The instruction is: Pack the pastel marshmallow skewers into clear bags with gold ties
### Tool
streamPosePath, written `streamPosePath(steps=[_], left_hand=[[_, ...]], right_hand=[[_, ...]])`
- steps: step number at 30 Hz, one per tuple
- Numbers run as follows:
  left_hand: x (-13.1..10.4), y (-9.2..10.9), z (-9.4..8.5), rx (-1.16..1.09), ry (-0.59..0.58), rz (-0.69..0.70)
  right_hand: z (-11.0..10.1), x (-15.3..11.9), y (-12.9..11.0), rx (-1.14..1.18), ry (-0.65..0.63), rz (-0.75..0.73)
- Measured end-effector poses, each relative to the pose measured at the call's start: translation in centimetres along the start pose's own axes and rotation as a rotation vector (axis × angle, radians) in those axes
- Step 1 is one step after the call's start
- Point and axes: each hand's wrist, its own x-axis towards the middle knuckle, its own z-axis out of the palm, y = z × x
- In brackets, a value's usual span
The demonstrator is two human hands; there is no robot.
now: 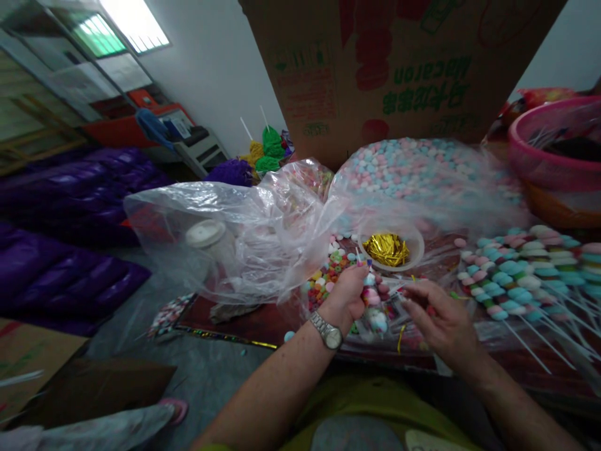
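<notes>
My left hand (350, 294), with a watch on its wrist, is closed around the top of a marshmallow skewer (374, 297). Pink, white and bluish pieces hang below the fingers, seemingly in clear wrap. Just right of it, my right hand (439, 316) has thumb and forefinger curled together near the wrap; what lies between them is too blurred to make out. Beyond both hands sits a round plastic bowl (419, 250) holding gold twist ties (387, 249). Loose coloured candies (323, 282) lie to the left of my left hand.
Finished-looking marshmallow skewers (526, 272) are piled at right, sticks toward me. Behind the bowl lies a large clear bag of marshmallows (422, 169), before a tall cardboard box (328, 81). Clear plastic bags (263, 232) cover the left. A pink basket (530, 150) stands far right.
</notes>
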Motion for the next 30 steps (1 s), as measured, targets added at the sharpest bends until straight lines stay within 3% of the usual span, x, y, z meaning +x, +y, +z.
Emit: streamPosePath(steps=[5,9,18,25,30], left_hand=[[0.0,0.8,-0.2,-0.098,0.050,-0.066],[-0.4,0.5,0.1,-0.132,0.067,-0.082],[-1.1,-0.4,0.3,-0.185,0.098,-0.098],[-0.7,-1.5,0.2,-0.226,0.110,-0.082],[-1.1,-2.1,0.0,-0.244,0.109,-0.092]], right_hand=[[0.8,-2.4,0.6,-0.053,-0.274,-0.259],[1.3,-2.0,0.5,-0.048,-0.306,-0.383],[2.6,-2.3,-1.1,0.121,-0.287,-0.099],[4.0,-3.8,-0.8,0.039,-0.191,-0.160],[4.5,-4.5,-1.1,0.038,-0.191,-0.104]])
